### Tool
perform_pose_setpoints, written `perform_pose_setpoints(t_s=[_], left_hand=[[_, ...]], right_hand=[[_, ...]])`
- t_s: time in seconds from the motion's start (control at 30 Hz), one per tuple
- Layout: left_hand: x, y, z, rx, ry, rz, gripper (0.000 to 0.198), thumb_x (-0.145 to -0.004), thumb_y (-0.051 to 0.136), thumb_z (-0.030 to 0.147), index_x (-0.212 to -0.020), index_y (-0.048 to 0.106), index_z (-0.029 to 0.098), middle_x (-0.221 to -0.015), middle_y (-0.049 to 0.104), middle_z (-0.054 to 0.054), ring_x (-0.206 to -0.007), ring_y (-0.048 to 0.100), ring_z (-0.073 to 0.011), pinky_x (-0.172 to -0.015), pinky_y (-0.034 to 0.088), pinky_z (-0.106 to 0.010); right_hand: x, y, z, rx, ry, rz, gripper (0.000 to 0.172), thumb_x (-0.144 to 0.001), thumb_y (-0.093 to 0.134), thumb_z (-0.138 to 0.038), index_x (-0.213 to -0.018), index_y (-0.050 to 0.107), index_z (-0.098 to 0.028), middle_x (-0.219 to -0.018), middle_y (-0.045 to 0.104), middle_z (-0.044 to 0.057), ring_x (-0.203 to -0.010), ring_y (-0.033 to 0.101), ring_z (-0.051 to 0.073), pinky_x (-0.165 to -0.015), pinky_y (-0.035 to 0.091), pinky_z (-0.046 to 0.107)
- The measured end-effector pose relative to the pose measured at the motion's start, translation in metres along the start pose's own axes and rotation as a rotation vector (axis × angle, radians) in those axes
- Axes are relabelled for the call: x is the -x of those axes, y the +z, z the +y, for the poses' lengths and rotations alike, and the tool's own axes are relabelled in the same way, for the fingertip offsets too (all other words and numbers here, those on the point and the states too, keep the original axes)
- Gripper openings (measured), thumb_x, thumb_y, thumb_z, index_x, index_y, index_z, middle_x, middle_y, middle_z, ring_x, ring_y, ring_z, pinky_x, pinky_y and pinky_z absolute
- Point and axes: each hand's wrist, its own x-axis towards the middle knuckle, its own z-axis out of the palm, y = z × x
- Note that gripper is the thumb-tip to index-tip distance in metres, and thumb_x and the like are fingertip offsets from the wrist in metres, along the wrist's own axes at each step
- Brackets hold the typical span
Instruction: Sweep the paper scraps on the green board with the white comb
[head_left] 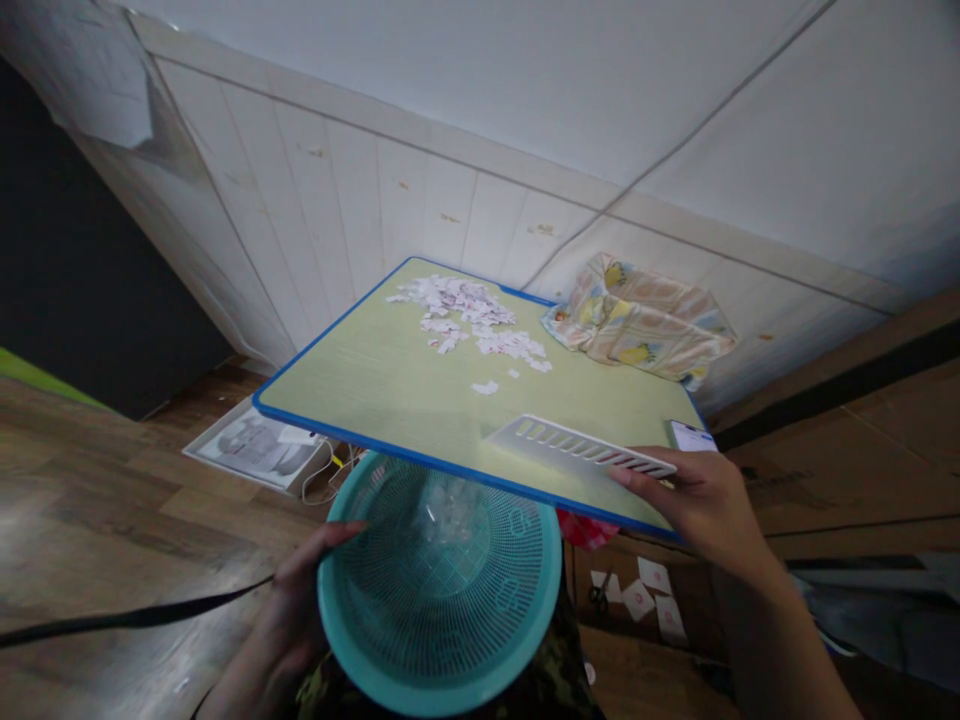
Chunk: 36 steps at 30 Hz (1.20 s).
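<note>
My left hand [304, 570] grips the left rim of a turquoise plastic basket [450, 650], which sits tilted below the table's near edge, over my lap. Clear plastic scraps [446, 512] lie inside it. In my right hand [705, 500] is a flat white slotted plastic strip [559, 445], its long side low over or against the pale green tabletop [360, 375]; contact is hard to tell. Beyond the strip, small white paper pieces [465, 305] lie in a loose heap, with a few strays [485, 388] nearer to me.
A patterned cloth [645, 315] lies at the table's back right, and a phone-like object [691, 437] at the right edge. Below are a white box [259, 445] with cables, scissors [598, 595] and several white cards [654, 575]. A panelled wall [360, 200] stands behind; cardboard [862, 480] is at right.
</note>
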Motion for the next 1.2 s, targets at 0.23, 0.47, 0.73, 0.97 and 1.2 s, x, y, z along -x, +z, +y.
perform_pose_setpoints(t_s=[0.23,0.47,0.73,0.97,1.2], left_hand=[[0.01,0.009,0.002,-0.013,0.078,-0.055,0.015,-0.07,0.069,-0.001,-0.067,0.074,0.012,-0.053,0.076,-0.006,-0.045,0.07,-0.0188,-0.048,0.06,-0.025],[0.011,0.01,0.002,-0.007,0.038,-0.055,0.014,-0.071,0.07,0.003,-0.071,0.076,0.015,-0.054,0.077,-0.004,-0.047,0.071,-0.0195,-0.048,0.06,-0.026],[0.011,0.011,0.0,-0.001,0.076,-0.051,0.017,-0.07,0.07,0.001,-0.061,0.075,0.014,-0.051,0.075,-0.005,-0.045,0.068,-0.0182,-0.046,0.057,-0.024],[0.024,0.022,0.001,-0.014,0.132,-0.029,0.019,-0.071,0.066,0.001,-0.061,0.074,0.015,-0.05,0.073,-0.003,-0.045,0.067,-0.0183,-0.046,0.056,-0.024],[0.02,0.019,0.001,0.011,0.091,-0.008,0.035,-0.068,0.068,0.002,-0.097,0.08,0.015,-0.049,0.073,0.0,-0.044,0.068,-0.0223,-0.045,0.057,-0.028]], right_hand=[[0.013,0.007,0.0,0.049,-0.014,0.104,0.015,-0.089,0.072,-0.03,-0.097,0.084,-0.03,-0.093,0.083,0.001,-0.076,0.08,0.026,-0.07,0.065,0.033],[0.022,0.01,-0.011,0.051,-0.115,0.036,0.017,-0.09,0.071,-0.023,-0.099,0.084,-0.03,-0.091,0.083,0.0,-0.073,0.08,0.024,-0.066,0.065,0.03],[0.031,0.006,-0.024,-0.004,-0.216,-0.035,0.031,-0.09,0.068,-0.013,-0.108,0.08,-0.036,-0.095,0.083,-0.004,-0.075,0.08,0.02,-0.062,0.063,0.026],[0.03,0.008,-0.015,0.054,-0.151,0.058,0.019,-0.091,0.071,-0.025,-0.1,0.082,-0.036,-0.091,0.083,-0.002,-0.071,0.08,0.022,-0.063,0.064,0.031],[0.032,0.006,-0.016,0.103,-0.148,0.045,0.018,-0.091,0.07,-0.028,-0.101,0.082,-0.036,-0.087,0.083,-0.001,-0.068,0.079,0.023,-0.061,0.063,0.033]])
